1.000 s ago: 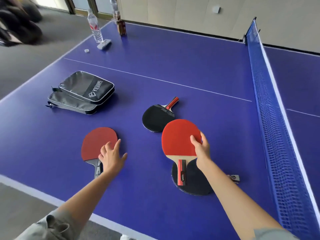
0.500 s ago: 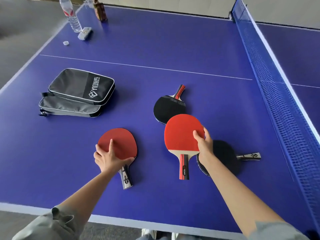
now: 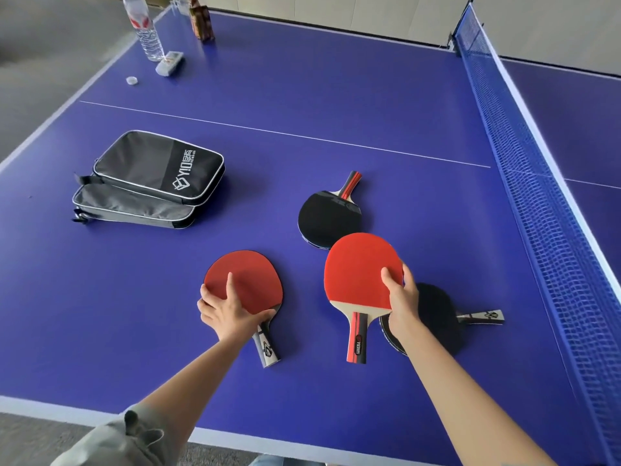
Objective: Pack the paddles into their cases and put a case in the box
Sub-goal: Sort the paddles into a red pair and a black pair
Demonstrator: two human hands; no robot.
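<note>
Several paddles lie on the blue table (image 3: 100,314). My left hand (image 3: 228,311) grips a dark red paddle (image 3: 248,274) with a grey handle, fingers on its face and thumb at the blade's lower edge. My right hand (image 3: 401,297) pinches the right edge of a bright red paddle (image 3: 356,267), held just above the table with its red handle toward me. Under my right hand lies a black paddle (image 3: 437,307), handle pointing right. Another black paddle (image 3: 327,218) lies behind. Two black and grey cases (image 3: 151,169) are stacked to the left. No box is in view.
The blue net (image 3: 531,183) runs along the right side. At the far left corner stand a water bottle (image 3: 146,31), a small white box (image 3: 169,63), a bottle cap (image 3: 132,80) and a brown carton (image 3: 201,23). The table's near edge is just below my arms.
My left hand has come down onto the dark red paddle and closed on it. The right hand has shifted the bright red paddle left, off the black one beneath it.
</note>
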